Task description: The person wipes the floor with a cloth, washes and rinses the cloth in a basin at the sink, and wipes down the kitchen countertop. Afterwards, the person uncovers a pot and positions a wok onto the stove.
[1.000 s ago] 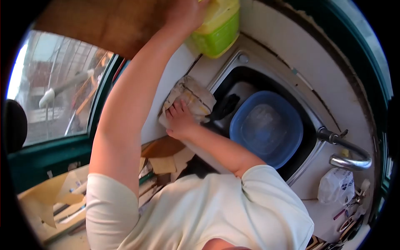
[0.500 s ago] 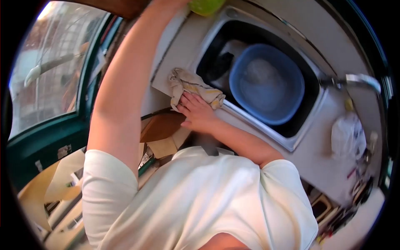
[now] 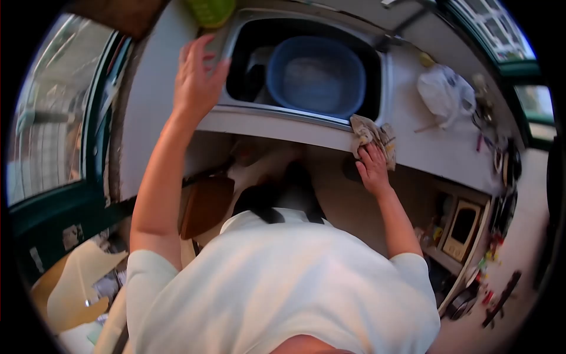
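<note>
My left hand (image 3: 199, 85) is raised over the counter at the sink's left end, fingers apart, holding nothing. Just beyond it stands a bright green container (image 3: 212, 12), partly cut off by the top of the view. At the counter's front edge, my right hand (image 3: 372, 167) presses on a crumpled beige cloth (image 3: 362, 128) with darker stripes. That cloth lies by the front right corner of the sink (image 3: 386, 88). Inside the sink sits a round blue basin (image 3: 274, 74); it seems to hold cloudy liquid. A dark item (image 3: 254, 79) lies beside the basin, too dim to name.
The faucet (image 3: 383, 42) is at the sink's back right. A white plastic bag (image 3: 446, 94) lies on the counter (image 3: 424, 141) farther right, near several small items. A green-framed window (image 3: 59, 118) borders the left side. Under the counter, a brown seat-like piece (image 3: 206, 206) stands.
My right hand and the cloth have moved right along the sink's front edge. My left hand, out of view before, has come back from near the green container. The view has turned.
</note>
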Motion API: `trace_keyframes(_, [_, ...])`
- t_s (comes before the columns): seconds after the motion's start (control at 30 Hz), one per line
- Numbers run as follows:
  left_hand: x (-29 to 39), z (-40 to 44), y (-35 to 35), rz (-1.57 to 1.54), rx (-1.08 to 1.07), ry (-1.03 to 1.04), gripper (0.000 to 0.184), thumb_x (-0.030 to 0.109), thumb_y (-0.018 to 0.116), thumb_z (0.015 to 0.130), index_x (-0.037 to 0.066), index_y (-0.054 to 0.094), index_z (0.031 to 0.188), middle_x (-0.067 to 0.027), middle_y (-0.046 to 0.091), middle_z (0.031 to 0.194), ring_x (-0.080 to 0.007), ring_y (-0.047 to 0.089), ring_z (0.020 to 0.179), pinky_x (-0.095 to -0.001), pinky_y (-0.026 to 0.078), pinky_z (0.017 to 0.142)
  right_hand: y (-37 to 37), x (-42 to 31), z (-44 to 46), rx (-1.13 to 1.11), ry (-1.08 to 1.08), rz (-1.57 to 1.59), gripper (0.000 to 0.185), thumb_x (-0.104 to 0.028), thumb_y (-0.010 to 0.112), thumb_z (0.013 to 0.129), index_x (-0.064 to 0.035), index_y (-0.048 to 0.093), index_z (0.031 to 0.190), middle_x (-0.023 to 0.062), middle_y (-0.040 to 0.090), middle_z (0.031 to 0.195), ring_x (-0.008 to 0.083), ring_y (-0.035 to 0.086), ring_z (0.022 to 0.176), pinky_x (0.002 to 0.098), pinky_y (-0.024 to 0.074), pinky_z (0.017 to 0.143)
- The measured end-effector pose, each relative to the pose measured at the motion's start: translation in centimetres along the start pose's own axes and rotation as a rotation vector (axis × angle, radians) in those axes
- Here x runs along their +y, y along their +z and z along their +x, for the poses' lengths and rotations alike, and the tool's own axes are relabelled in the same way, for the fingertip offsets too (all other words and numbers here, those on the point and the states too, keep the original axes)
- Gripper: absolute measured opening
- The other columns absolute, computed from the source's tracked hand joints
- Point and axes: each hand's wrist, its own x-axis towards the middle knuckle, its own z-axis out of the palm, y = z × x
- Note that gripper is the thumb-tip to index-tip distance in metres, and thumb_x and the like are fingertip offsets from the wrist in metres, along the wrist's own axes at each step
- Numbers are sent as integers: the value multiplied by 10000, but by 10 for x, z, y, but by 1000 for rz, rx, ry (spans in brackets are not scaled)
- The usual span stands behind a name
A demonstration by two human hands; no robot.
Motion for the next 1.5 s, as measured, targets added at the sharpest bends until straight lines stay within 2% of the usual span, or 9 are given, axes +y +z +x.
trace_keyframes(0.3, [6,-48,18,-82,-174,-129,393,71,599,800,43,463,1168,-122,483,1136,-202,558,888,-285,486,703,30,61,-20,510,381,149,364,-210,469,884,-27,494,1198,203,450,1254,383,411,1151,428,300,983])
trace_keyframes(0.33, [4,-50,25,-67,-191,-133,396,63,598,799,40,460,1169,-123,482,1139,-199,560,880,-282,488,698,36,73,-9,472,386,-52,399,-245,436,893,-43,460,1236,215,427,1272,388,377,1184,460,268,998])
trace_keyframes(0.57, [36,-50,102,-84,-350,-224,415,11,583,787,11,439,1176,-132,479,1150,-186,567,841,-273,493,684,14,168,155,185,595,-137,467,-277,370,863,-126,389,1304,151,308,1378,317,228,1302,469,171,1052])
trace_keyframes(0.7, [80,-36,136,-67,-368,-196,415,-26,565,777,6,443,1173,-136,477,1149,-195,564,832,-262,490,675,-1,226,235,203,654,-181,506,-315,386,826,-182,397,1314,99,288,1397,288,193,1313,478,143,1049])
trace_keyframes(0.93, [111,-47,134,84,-371,-220,398,-29,537,787,29,474,1176,-138,459,1153,-206,558,870,-289,475,734,0,276,294,307,687,-73,453,-337,391,826,-256,457,1266,130,274,1390,329,184,1303,507,111,1049])
trace_keyframes(1.1, [114,-80,137,18,-416,-258,356,-15,529,804,29,494,1156,-131,463,1150,-196,563,863,-285,473,735,2,233,258,258,712,178,519,-433,379,851,-147,413,1283,143,304,1373,329,206,1300,513,144,1045])
trace_keyframes(1.17, [123,-87,140,-21,-463,-237,359,-15,533,807,28,488,1160,-120,487,1118,-181,564,857,-273,472,724,19,185,226,451,745,233,554,-434,449,835,-87,415,1265,155,329,1349,329,228,1290,487,186,1041])
trace_keyframes(1.37, [154,-113,149,-172,-579,-90,335,-18,532,801,10,493,1133,-131,491,1111,-195,561,842,-282,479,723,22,100,80,597,463,215,464,-181,616,720,-76,504,1158,163,424,1243,339,372,1183,458,288,993])
trace_keyframes(1.5, [176,-132,155,-238,-681,23,321,-26,530,798,5,494,1115,-124,496,1084,-184,554,819,-262,472,695,18,79,0,678,245,201,325,-91,578,719,-86,575,1044,128,519,1135,300,500,1056,409,403,900])
